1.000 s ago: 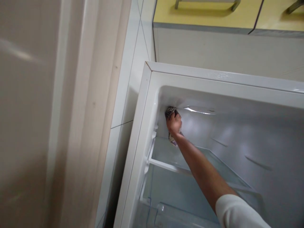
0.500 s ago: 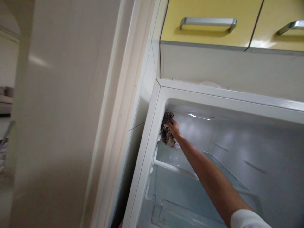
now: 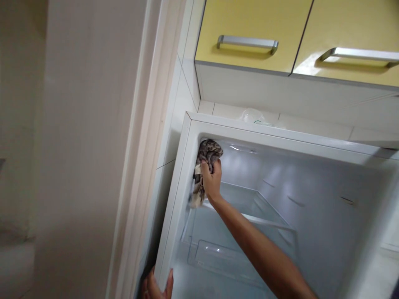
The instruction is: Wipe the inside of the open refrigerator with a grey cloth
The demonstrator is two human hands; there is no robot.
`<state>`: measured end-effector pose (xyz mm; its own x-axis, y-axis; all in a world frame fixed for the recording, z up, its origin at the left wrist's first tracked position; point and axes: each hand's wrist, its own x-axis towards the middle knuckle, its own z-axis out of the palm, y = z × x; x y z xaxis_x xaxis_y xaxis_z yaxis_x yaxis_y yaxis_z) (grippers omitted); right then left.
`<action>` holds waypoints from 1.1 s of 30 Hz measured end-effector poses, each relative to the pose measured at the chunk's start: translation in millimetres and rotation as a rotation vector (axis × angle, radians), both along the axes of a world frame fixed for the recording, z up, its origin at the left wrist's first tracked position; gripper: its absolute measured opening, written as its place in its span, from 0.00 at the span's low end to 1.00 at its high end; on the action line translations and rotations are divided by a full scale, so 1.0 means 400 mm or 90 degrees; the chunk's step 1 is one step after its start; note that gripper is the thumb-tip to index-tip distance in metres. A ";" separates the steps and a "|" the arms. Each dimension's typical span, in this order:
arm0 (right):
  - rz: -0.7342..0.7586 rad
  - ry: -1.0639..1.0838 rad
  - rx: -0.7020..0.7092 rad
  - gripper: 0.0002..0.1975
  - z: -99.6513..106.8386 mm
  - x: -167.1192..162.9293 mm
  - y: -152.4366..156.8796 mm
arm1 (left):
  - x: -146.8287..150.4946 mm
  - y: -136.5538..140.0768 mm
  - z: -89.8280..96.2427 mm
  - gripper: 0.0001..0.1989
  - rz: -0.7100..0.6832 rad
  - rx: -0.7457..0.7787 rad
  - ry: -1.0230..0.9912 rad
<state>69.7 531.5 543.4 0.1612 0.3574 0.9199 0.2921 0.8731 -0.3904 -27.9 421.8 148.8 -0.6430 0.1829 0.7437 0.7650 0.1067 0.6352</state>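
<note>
The right hand (image 3: 212,180) has drawn the patterned cloth (image 3: 204,166) out from the deep upper left corner of the fridge (image 3: 280,135) to the front of its left wall, just inside the frame; the cloth now hangs longer below the fist; the left hand (image 3: 156,286) has come into sight, gripping the frame's left edge near the bottom.

Right forearm (image 3: 255,245) bare from wrist to frame edge (no sleeve in view); left hand (image 3: 154,286) bare, without rings.
</note>
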 end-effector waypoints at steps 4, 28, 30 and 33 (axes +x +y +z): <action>-0.042 -0.090 0.129 0.12 -0.057 0.000 -0.120 | -0.027 0.004 -0.014 0.29 0.001 -0.001 0.100; -0.238 -0.593 -0.188 0.15 -0.060 0.133 0.030 | -0.013 -0.027 0.049 0.47 -0.078 -0.114 -0.052; -0.264 -0.607 -0.225 0.17 -0.062 0.125 0.077 | -0.014 -0.027 0.040 0.48 -0.081 -0.126 -0.052; -0.314 -0.663 -0.290 0.19 -0.062 0.108 0.143 | -0.017 -0.024 0.021 0.44 -0.079 -0.111 -0.052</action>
